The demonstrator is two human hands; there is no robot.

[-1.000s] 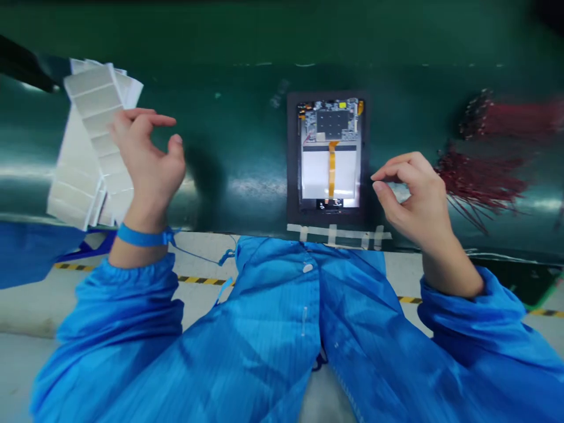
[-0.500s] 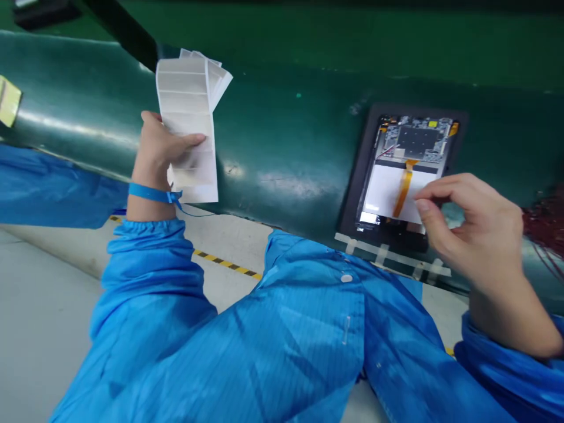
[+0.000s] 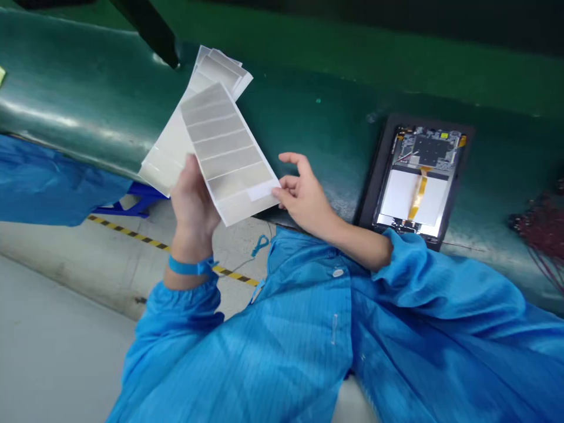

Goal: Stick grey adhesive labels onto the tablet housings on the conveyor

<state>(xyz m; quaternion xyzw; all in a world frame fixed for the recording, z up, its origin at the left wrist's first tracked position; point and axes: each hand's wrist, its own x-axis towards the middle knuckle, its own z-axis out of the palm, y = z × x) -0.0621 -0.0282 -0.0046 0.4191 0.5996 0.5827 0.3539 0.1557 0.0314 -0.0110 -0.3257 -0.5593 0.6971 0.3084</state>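
My left hand [image 3: 194, 202] grips a sheaf of white backing sheets [image 3: 224, 150] carrying rows of grey rectangular pads, with the top sheet fanned away from those beneath. My right hand [image 3: 304, 191] is at the lower right corner of the top sheet, fingertips touching its edge and thumb raised apart. To the right of that hand lies an opened tablet [image 3: 414, 176] in a black frame, showing a circuit board, an orange flex cable and a white panel. Neither hand touches it.
The tablet rests on a curved green surface [image 3: 317, 111], with a bundle of dark red wires [image 3: 544, 226] to its right. Below are a grey floor with yellow-and-black tape [image 3: 154, 244] and a blue cloth [image 3: 44, 182]. A black bar [image 3: 150, 29] crosses the top left.
The view has turned and the tablet sits further right. My left hand has brought the sheets toward the middle and fanned them. My right hand has moved left from the tablet to the sheets.
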